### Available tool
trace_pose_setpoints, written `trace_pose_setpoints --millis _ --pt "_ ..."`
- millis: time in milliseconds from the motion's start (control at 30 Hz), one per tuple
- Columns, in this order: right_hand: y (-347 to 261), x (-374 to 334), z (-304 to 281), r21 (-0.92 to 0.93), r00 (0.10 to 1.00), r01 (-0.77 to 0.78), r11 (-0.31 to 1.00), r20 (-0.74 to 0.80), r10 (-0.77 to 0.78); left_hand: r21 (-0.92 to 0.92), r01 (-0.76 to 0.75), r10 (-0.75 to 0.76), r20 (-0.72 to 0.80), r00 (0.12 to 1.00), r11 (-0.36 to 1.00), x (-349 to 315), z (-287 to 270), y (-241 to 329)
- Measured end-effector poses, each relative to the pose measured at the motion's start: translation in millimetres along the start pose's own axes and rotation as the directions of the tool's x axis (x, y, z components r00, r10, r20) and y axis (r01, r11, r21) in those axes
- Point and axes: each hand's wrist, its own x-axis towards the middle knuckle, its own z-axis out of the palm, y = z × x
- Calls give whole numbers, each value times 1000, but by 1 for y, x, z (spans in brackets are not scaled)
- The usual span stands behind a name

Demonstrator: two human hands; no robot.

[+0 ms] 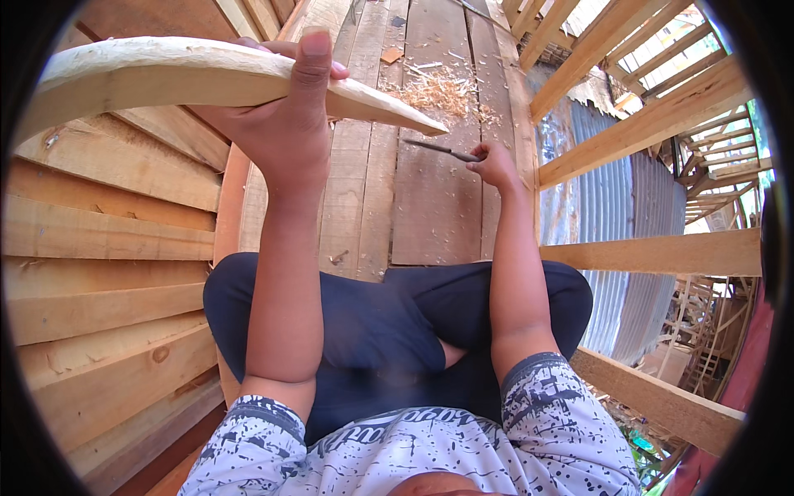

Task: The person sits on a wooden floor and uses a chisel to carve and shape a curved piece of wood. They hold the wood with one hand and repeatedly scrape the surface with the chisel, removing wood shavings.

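A long, curved piece of pale carved wood (165,74) reaches from the far left edge to a tapered tip near the middle. My left hand (285,124) is wrapped round it, with the thumb pressed over its upper side. In my right hand (498,165) is a knife (442,150) with a thin dark blade that points left. The blade lies just below the wood's tip, seemingly apart from it. My right fingers are closed on the knife's handle.
Wood shavings (438,93) lie heaped on the plank floor (438,215) ahead of my crossed legs. A wall of stacked boards (116,223) rises on the left. On the right stand a wooden railing (653,252) and corrugated metal sheets (608,198).
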Motion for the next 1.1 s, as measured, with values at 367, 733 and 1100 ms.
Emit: trace_pose_setpoints --millis 367,733,1100 --pt "9 -17 -41 16 993 -114 993 14 113 14 -12 11 55 998 1000 -2 0 0" --pt "-1 -33 -66 -143 995 -87 986 -54 80 9 -13 12 74 997 1000 -2 2 5" --pt "-48 -52 -161 -322 929 261 910 340 -146 11 4 -5 62 998 1000 -4 9 8"
